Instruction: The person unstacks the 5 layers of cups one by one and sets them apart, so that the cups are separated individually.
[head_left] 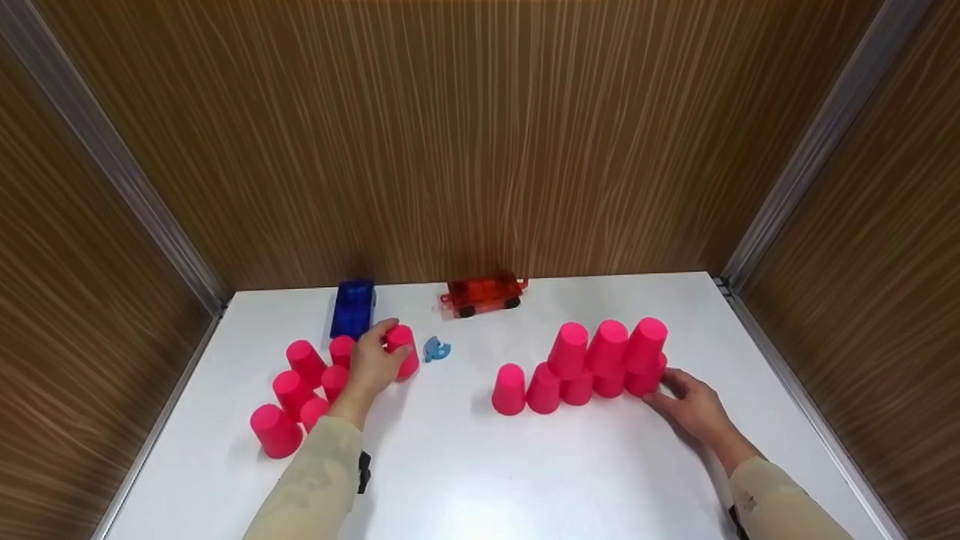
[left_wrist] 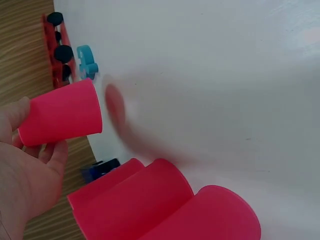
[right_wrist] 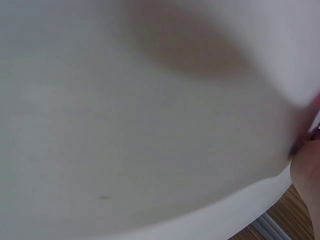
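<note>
My left hand (head_left: 377, 361) grips an upside-down pink cup (head_left: 405, 352) between thumb and fingers. In the left wrist view this cup (left_wrist: 65, 112) is lifted off the white table, its shadow apart from it. To the right stands a row of several upside-down pink cups (head_left: 510, 390) with three more cups (head_left: 570, 349) stacked on its right part. At the row's right end my right hand (head_left: 697, 405) holds the lowest cup (head_left: 643, 381), thumb in front and fingers at its far side. The right wrist view shows little of that cup.
Several pink cups (head_left: 276, 431) stand grouped at the left, beside and partly behind my left forearm. A blue toy car base (head_left: 352, 309) and a red one with wheels (head_left: 486, 292) lie near the wooden back wall (head_left: 480, 150). A small light-blue piece (head_left: 436, 349) lies between.
</note>
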